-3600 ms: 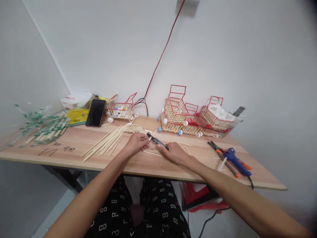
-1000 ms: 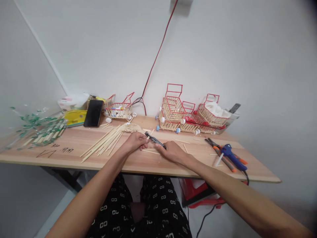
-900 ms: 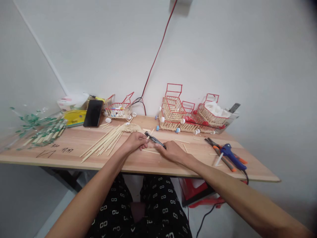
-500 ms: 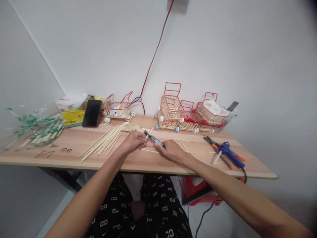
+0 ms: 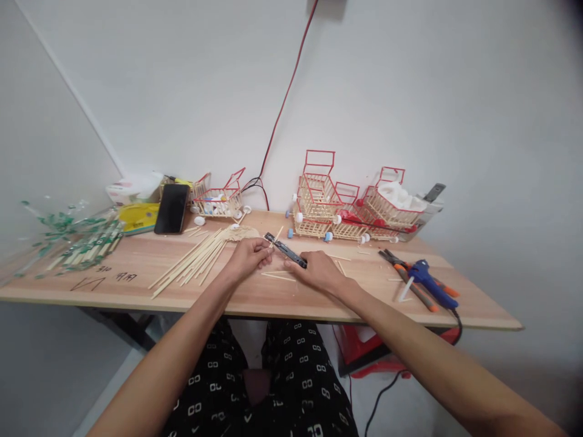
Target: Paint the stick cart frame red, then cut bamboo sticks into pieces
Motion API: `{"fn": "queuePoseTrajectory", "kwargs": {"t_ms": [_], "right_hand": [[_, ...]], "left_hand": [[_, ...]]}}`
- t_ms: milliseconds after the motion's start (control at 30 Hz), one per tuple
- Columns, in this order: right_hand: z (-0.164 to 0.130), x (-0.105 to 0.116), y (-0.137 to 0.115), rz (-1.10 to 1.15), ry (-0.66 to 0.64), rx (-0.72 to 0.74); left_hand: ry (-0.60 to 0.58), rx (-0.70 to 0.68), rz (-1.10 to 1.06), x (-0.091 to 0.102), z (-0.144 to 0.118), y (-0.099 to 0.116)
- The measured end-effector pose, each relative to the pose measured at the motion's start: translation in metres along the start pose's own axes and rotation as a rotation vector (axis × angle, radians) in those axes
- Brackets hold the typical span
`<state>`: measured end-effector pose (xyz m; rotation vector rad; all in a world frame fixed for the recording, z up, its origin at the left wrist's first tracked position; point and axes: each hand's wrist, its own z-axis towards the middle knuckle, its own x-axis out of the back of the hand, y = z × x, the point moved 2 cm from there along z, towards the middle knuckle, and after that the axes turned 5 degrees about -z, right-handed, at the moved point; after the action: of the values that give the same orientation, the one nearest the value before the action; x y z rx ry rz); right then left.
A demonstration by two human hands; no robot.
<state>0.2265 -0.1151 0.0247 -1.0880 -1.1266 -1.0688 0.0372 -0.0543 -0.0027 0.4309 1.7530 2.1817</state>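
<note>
My left hand [image 5: 252, 256] pinches a short, thin wooden stick [image 5: 279, 232] over the middle of the table. The stick's upper end sticks out at a slant past the jaw end of a dark grey, clipper-like hand tool [image 5: 290, 251]. Wrapped around the rear of that tool is my right hand [image 5: 316, 268]. Jaws and stick meet close to my left fingertips; whether the jaws are closed on it is too small to tell. Left of my left hand lies a fanned pile of long wooden sticks [image 5: 200, 258].
Small stick-built carts with red trim [image 5: 319, 194] stand along the wall. A blue glue gun [image 5: 426, 280] and orange-handled pliers [image 5: 401, 267] lie at right. A phone [image 5: 172, 209], a yellow packet [image 5: 139, 218] and green-marked wrapped sticks [image 5: 98, 246] occupy the left.
The tool's jaw end has risen slightly, and more of the stick shows above it. Both hands keep their holds. The whole view has shifted a little.
</note>
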Motion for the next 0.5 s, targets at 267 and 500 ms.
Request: {"fn": "queuePoseTrajectory", "kwargs": {"t_ms": [267, 500], "right_hand": [[0.0008, 0.0036, 0.0008, -0.088, 0.034, -0.042], [0.0049, -0.0043, 0.0027, -0.128, 0.098, -0.019]], "left_hand": [[0.028, -0.093, 0.052, -0.0015, -0.0012, 0.0055], [0.038, -0.058, 0.059, -0.0025, -0.0011, 0.0051]]}}
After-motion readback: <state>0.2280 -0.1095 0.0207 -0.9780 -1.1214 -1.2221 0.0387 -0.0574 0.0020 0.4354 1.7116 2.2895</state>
